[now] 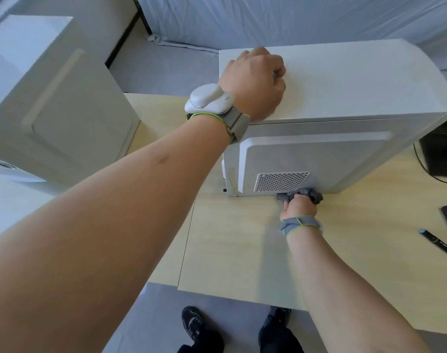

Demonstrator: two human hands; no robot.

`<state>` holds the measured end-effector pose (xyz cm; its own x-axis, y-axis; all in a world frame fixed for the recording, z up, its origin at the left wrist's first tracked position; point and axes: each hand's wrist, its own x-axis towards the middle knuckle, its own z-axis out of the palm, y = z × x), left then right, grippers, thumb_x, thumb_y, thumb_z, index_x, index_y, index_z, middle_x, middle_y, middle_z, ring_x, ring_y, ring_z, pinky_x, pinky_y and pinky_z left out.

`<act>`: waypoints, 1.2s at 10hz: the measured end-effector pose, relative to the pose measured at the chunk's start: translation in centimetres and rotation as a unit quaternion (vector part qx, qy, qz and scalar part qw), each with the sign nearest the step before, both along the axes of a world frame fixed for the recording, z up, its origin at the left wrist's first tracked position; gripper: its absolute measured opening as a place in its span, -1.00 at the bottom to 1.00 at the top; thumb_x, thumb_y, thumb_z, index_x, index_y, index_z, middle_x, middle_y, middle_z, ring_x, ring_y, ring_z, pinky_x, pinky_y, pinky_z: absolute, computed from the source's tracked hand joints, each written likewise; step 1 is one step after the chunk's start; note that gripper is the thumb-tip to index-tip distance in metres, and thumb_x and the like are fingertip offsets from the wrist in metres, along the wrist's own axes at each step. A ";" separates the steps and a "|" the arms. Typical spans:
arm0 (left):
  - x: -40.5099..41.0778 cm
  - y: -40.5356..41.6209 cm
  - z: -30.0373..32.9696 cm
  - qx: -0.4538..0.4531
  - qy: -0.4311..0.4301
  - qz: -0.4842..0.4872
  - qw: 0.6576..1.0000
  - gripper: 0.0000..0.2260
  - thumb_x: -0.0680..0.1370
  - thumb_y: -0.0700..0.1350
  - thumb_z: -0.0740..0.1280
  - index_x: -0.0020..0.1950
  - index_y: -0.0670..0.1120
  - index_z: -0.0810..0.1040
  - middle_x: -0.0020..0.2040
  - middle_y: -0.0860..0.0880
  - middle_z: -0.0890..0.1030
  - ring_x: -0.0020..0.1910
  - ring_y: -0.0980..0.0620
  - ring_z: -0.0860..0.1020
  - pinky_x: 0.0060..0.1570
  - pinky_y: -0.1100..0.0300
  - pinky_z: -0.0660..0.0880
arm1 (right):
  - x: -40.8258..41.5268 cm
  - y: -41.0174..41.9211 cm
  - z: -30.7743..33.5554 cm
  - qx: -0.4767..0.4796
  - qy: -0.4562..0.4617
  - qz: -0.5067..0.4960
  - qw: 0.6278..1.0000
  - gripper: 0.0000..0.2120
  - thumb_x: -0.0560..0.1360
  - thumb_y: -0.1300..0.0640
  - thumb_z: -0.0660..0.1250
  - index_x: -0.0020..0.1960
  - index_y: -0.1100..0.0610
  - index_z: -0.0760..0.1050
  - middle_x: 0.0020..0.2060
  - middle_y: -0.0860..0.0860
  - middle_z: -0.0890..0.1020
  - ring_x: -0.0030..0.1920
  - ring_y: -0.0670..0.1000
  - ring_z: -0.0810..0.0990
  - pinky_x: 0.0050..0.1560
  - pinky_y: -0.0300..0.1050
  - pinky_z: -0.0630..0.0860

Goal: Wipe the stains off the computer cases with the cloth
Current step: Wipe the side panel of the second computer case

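At five o'clock, low on the white tower case point(332, 154) below its vent point(281, 181): right hand point(299, 206) clenching grey cloth point(307, 194); left hand point(258, 80) fisted on top, bracing. Yellowish streak point(232, 180) at seven o'clock unwiped; second case point(52, 103) at ten o'clock seemingly pending.

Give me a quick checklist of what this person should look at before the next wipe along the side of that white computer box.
1. Cloth in hand: ok. The right hand is closed on the grey cloth, low against the side of the near computer case.
2. Case steadied: ok. The left hand rests as a fist on its top.
3. Stains left: not ok. A yellowish streak shows by the left edge of the side.
4. Vent grille clean: cannot tell.
5. Desk free in front of the case: ok. The pen lies far to the right.
6. Second case wiped: cannot tell.
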<state>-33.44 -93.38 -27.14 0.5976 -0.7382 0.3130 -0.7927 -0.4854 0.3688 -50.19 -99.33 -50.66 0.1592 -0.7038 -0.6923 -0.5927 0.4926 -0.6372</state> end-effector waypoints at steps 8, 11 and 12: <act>0.2 -0.2 0.2 -0.003 -0.004 0.002 1.000 -0.75 0.56 -0.04 0.19 0.12 0.05 0.64 0.19 0.05 0.56 0.19 -0.04 0.48 0.18 0.11 0.37 | 3.6 10.5 -1.6 0.297 -0.220 -0.037 0.928 -0.73 0.52 0.48 0.07 -0.08 0.30 0.52 -0.20 0.20 0.62 -0.17 0.13 0.62 -0.21 -0.04 0.55; 0.1 0.0 0.3 -0.003 0.010 0.005 1.000 -0.74 0.56 -0.03 0.20 0.14 0.06 0.64 0.21 0.05 0.56 0.20 -0.04 0.48 0.20 0.10 0.37 | -0.5 9.1 -0.2 0.308 -0.231 -0.122 0.915 -0.57 0.37 0.04 0.30 0.18 0.20 0.60 0.12 0.20 0.69 0.21 0.26 0.61 0.35 0.30 0.38; 0.1 0.0 0.1 -0.006 0.009 0.006 1.000 -0.74 0.56 -0.03 0.20 0.12 0.06 0.64 0.19 0.06 0.56 0.19 -0.03 0.48 0.19 0.10 0.38 | 1.0 9.0 -0.1 0.277 -0.209 -0.130 0.929 -0.65 0.60 -0.09 0.30 0.24 0.11 0.59 0.14 0.14 0.69 0.14 0.19 0.65 0.25 0.20 0.51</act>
